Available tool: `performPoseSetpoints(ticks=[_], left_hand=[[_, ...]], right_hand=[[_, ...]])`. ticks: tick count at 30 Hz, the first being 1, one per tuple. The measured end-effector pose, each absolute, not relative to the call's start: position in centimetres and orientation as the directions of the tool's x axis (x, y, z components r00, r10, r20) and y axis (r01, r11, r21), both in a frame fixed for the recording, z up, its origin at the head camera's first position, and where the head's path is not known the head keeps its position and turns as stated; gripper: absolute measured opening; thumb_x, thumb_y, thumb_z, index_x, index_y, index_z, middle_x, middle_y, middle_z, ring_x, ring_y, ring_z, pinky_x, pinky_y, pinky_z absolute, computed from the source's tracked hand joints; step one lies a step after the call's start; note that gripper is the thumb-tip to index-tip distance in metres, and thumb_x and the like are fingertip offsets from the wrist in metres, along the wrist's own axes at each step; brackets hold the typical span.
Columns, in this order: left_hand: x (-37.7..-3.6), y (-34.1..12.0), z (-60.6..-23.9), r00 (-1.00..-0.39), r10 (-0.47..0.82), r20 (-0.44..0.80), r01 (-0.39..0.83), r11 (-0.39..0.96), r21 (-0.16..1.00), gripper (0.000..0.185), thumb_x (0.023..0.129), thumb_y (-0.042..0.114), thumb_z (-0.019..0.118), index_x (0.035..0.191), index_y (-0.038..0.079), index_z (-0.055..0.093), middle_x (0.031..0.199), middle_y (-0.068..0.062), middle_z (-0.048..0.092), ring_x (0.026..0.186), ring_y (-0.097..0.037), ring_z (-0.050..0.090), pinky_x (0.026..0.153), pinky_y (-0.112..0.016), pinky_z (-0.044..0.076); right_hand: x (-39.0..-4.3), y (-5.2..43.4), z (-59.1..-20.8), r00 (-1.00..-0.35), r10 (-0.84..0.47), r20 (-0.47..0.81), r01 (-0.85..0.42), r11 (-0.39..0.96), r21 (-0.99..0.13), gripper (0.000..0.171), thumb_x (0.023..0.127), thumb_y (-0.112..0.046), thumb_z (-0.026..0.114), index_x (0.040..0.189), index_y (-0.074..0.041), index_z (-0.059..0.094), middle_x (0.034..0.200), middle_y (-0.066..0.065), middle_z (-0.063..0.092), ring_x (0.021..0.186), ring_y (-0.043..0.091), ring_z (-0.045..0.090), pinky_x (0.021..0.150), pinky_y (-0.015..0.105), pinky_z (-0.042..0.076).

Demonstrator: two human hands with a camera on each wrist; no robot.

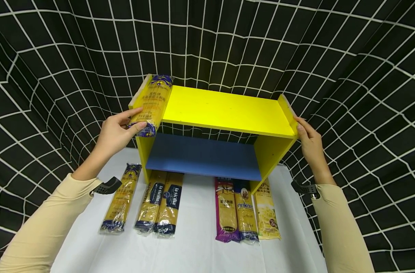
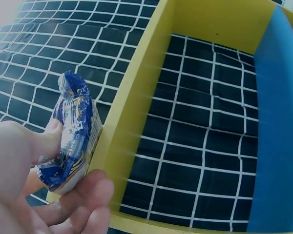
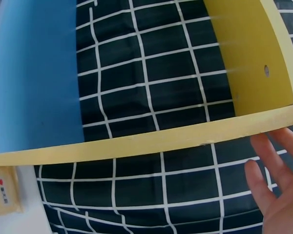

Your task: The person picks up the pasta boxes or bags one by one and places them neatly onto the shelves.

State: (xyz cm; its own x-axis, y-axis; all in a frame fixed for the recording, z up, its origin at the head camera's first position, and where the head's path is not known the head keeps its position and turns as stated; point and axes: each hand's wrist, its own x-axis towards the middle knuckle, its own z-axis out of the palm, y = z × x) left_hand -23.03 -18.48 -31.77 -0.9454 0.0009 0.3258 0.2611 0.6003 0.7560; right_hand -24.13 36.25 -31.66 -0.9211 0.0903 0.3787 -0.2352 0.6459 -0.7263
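Black cloth ruled with white lines (image 1: 228, 45) surrounds a white-covered table (image 1: 197, 223), where we see a yellow shelf unit (image 1: 224, 112) with a blue middle board (image 1: 204, 155). On its top, at the left end, lies a long, flat yellow plastic packet with dark blue ends (image 1: 153, 100), running front to back beside the raised left edge, its near end jutting past the front.

We see the left hand (image 1: 117, 132) gripping that near end, thumb on one side and fingers on the other. The right hand (image 1: 310, 142), well apart from the packet, holds nothing; its extended fingers touch the outside of the unit's right end.

Below on the table, we find a similar yellow-and-blue packet (image 1: 120, 201) at the left, then two gold packets with navy labels (image 1: 168, 220). At the right lie a purple-edged packet (image 1: 227, 212), a gold-and-blue one (image 1: 246, 218) and a pale yellow one (image 1: 266, 212).
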Motion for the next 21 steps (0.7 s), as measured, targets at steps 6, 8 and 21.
performPoseSetpoints(ticks=[6, 8, 21], left_hand=[[-23.3, -18.3, -31.8, -0.951, -0.011, 0.310, 0.247, 0.577, 0.778, 0.052, 0.092, 0.045, 0.066, 0.141, 0.030, 0.056, 0.128, -0.018, 0.067, 0.085, -0.008, 0.061, 0.053, -0.017, 0.042], [-23.5, -18.4, -31.9, -0.952, -0.003, 0.305, 0.250, 0.566, 0.786, 0.053, 0.092, 0.045, 0.066, 0.142, 0.029, 0.055, 0.128, -0.018, 0.067, 0.082, -0.004, 0.060, 0.054, -0.017, 0.042], [-24.0, -19.6, -32.1, -0.963, 0.102, 0.251, 0.268, 0.492, 0.828, 0.055, 0.095, 0.042, 0.063, 0.147, 0.029, 0.048, 0.127, -0.019, 0.067, 0.079, -0.001, 0.062, 0.065, -0.017, 0.052]], right_hand=[[-24.2, 36.2, -31.7, -0.923, 0.093, 0.373, -0.227, 0.650, -0.725, 0.044, 0.107, -0.037, 0.038, 0.148, -0.026, 0.048, 0.146, 0.015, 0.051, 0.104, -0.004, 0.050, 0.087, 0.006, 0.040], [-24.2, 36.2, -31.7, -0.923, 0.093, 0.374, -0.228, 0.651, -0.724, 0.044, 0.107, -0.037, 0.038, 0.148, -0.026, 0.048, 0.145, 0.014, 0.051, 0.104, -0.004, 0.050, 0.087, 0.007, 0.040], [-24.1, 36.1, -31.6, -0.918, 0.094, 0.386, -0.241, 0.639, -0.731, 0.044, 0.107, -0.035, 0.039, 0.148, -0.022, 0.048, 0.141, 0.013, 0.053, 0.100, -0.002, 0.051, 0.084, 0.005, 0.040]])
